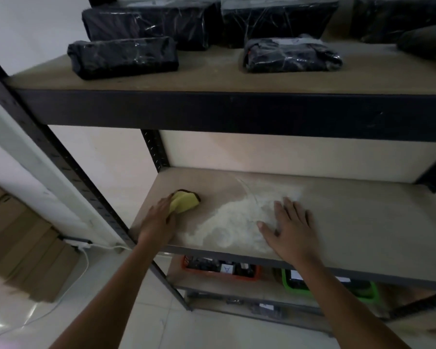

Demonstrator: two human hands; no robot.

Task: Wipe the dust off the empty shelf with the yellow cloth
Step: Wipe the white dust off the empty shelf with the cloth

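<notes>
Pale wall and glossy floor tiles framed a dark metal shelving rack [61, 157] whose boards were tan fibreboard. Above both hands, the upper board carried several black plastic-wrapped parcels [122, 57]; below them, a lower board held an orange crate [220, 272] and a green crate [330, 285]. At hand height lay the empty middle shelf board [363, 222], the one to be wiped.

Across that board spread a wide patch of whitish dust [239, 217], running from near the back toward the front edge. It lay to the right of the left hand and partly under the fingers of the right one.

The right hand [291, 227] rested flat on the dusty patch, fingers straight and spread apart, holding nothing.

The left hand [159, 217] gripped the small folded yellow cloth with a dark edge [184, 201], which sat on the board just ahead of its fingers, in a cleaner area at the patch's left border.

So the cloth hand was the one placed to work, and its next sweep would likely need to travel rightward, along the board's long axis, into the dust. The right hand appeared to sit in that path.
</notes>
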